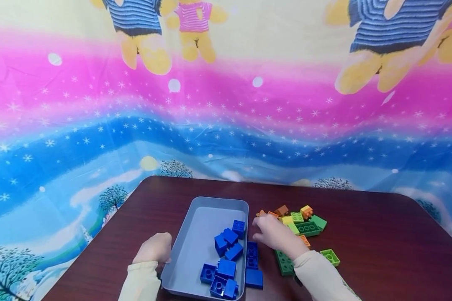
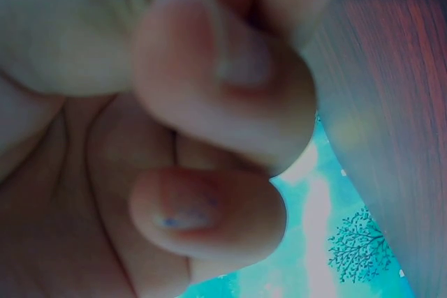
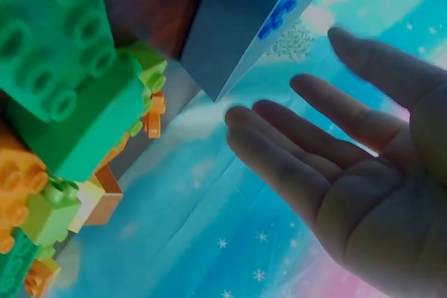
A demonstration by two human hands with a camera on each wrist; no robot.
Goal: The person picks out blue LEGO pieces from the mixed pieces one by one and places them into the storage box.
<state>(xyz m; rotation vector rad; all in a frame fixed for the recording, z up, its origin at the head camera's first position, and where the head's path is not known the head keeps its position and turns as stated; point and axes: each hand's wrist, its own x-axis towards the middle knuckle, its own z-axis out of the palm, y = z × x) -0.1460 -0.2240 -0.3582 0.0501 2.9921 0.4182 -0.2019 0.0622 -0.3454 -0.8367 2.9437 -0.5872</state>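
Note:
My left hand (image 1: pixel 154 248) is beside the left rim of a grey tray (image 1: pixel 188 234); in the left wrist view its fingers (image 2: pixel 209 207) are curled and show nothing in them. Contact with the rim cannot be made out. Several blue toy bricks (image 1: pixel 226 267) lie in the tray's right half. Over the table, right of the tray, my right hand (image 1: pixel 276 234) hovers with nothing in it, its fingers (image 3: pixel 279 165) spread in the right wrist view. Close by it is a loose pile of green, orange, yellow and brown bricks (image 1: pixel 306 228).
Two blue bricks (image 1: pixel 254 279) lie outside the tray against its right side. A dark green brick (image 1: pixel 284 263) and a lime brick (image 1: pixel 330 257) lie nearer the front. The dark brown table (image 1: pixel 391 242) ends at a patterned cloth backdrop (image 1: pixel 218 138).

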